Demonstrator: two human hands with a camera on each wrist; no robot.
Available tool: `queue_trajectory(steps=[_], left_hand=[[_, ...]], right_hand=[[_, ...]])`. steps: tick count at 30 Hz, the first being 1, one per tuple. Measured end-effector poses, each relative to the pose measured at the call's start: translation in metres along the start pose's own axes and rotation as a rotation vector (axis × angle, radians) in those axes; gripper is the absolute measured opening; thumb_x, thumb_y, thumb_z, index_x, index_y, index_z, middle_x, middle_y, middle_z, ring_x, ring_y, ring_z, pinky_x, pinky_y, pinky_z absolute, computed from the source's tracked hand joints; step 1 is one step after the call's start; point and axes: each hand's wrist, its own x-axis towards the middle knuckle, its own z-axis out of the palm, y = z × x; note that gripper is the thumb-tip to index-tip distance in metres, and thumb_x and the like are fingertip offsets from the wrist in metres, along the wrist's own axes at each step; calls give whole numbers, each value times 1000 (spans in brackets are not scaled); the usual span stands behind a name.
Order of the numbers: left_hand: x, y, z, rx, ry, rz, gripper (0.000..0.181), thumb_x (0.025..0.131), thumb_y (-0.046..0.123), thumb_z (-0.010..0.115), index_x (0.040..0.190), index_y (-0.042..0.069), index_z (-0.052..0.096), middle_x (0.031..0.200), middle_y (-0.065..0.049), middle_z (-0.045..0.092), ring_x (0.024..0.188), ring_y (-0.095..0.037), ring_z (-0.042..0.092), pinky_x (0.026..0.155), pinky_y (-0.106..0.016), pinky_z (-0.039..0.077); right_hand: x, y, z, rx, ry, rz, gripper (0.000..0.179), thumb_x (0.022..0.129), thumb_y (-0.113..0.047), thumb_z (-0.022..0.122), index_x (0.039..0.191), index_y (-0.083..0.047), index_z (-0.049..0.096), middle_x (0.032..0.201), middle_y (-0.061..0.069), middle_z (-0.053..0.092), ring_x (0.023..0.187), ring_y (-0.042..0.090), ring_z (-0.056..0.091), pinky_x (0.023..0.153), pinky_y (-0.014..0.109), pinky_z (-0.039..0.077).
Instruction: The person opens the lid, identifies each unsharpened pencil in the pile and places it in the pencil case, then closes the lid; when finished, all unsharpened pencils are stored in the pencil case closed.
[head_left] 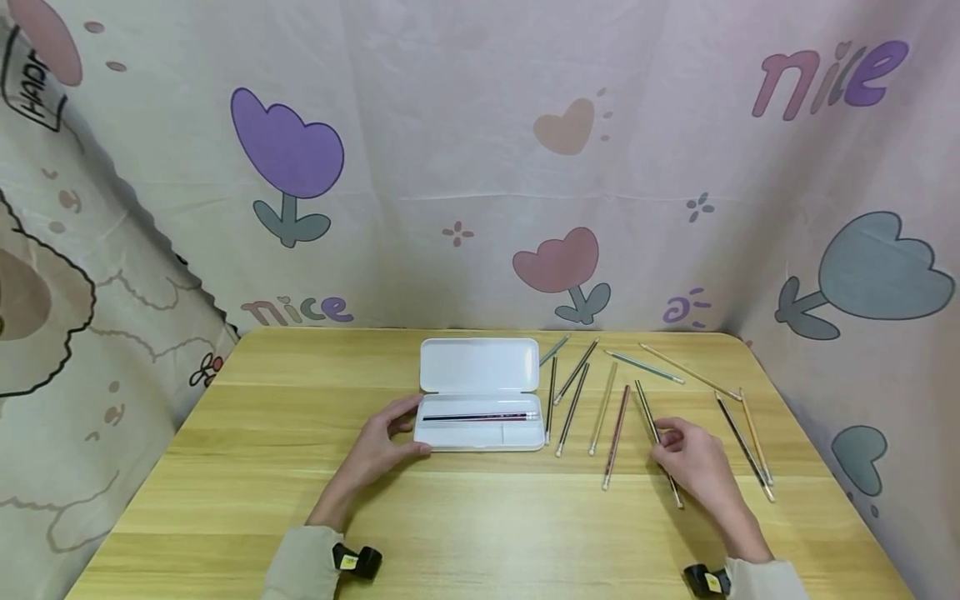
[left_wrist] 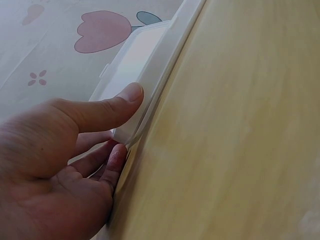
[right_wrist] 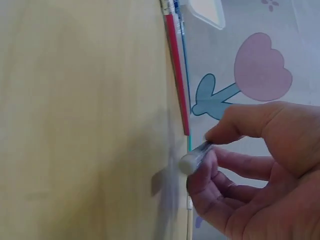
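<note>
A white pencil case [head_left: 457,446] stands on the table with its lid [head_left: 480,365] raised at the back. Inside, a pair of dark and red pencils [head_left: 465,417] lies lengthwise. My left hand [head_left: 381,448] grips the case's left end, and in the left wrist view the thumb [left_wrist: 112,111] presses on its front side while the other fingers curl at the corner. Over on the right, my right hand [head_left: 696,460] pinches a dark striped pencil [head_left: 643,400] between thumb and fingers. Its pale eraser end [right_wrist: 189,164] points at the camera in the right wrist view.
Between case and right hand lie several pencils, among them a red one [head_left: 617,437] and a yellow one [head_left: 603,408]. A blue-grey pencil [head_left: 645,367] and a long yellow one [head_left: 690,369] lie farther back. A black pencil [head_left: 742,442] lies right of the hand. Patterned cloth [head_left: 420,167] hangs behind the wooden table [head_left: 480,533].
</note>
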Motion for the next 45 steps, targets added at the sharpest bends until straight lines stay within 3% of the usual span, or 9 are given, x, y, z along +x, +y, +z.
queue_trajectory(steps=[7,12,16,19,23,29,37,42,45], left_hand=[[0,0,1,-1,-2,7,81,80,8,89,149,-3,48,150,-23,49,125,-38,57,105,-46,50],[-1,0,1,-3,0,7,81,80,8,89,149,-2,49,151,-23,49,124,-38,57,105,-47,50],[-1,-1,1,-5,1,9,81,80,9,89,150,-1,49,150,-23,49,124,-38,58,105,-47,50],[0,-1,1,-2,0,9,81,80,9,89,149,-2,49,151,-23,49,124,-38,57,105,-47,50],[0,0,1,9,-2,1,81,80,9,89,149,-3,49,151,-23,48,123,-37,57,105,-46,50],[0,1,1,15,2,-9,81,80,9,89,150,-2,48,151,-23,49,121,-37,58,105,-45,51],[-1,0,0,15,11,-12,81,79,7,89,149,-3,49,150,-22,50,122,-37,58,105,-45,51],[-1,1,1,5,8,-7,81,79,8,89,149,-3,49,151,-23,49,123,-37,58,105,-46,51],[0,3,1,-4,2,-6,81,79,8,89,149,-2,49,151,-22,48,123,-38,58,105,-47,51]], right_hand=[[2,-7,3,107,53,-42,19,96,-9,67,110,4,70,92,9,71,86,27,70,71,24,57],[7,-17,16,247,15,-82,20,103,-13,62,111,4,69,96,11,70,96,30,70,77,21,58],[9,-29,27,406,-40,-88,24,106,-14,59,110,8,67,93,17,67,78,26,69,62,24,59],[13,-38,33,414,-39,-88,26,106,-16,58,108,7,69,89,19,66,71,24,64,56,24,53],[18,-47,40,380,-53,-122,20,105,-10,59,111,5,71,97,18,68,85,26,64,67,21,54],[26,-66,49,414,-109,-186,20,97,3,63,115,3,72,103,19,70,86,26,63,69,23,56],[47,-89,75,384,-11,-256,10,92,2,74,98,-5,78,95,7,76,86,19,67,70,23,57],[55,-109,92,378,-65,-261,11,94,0,72,100,-5,80,97,7,76,68,13,60,54,21,49],[58,-120,100,381,-102,-281,11,95,-1,70,101,-4,79,99,7,76,62,14,57,51,22,47]])
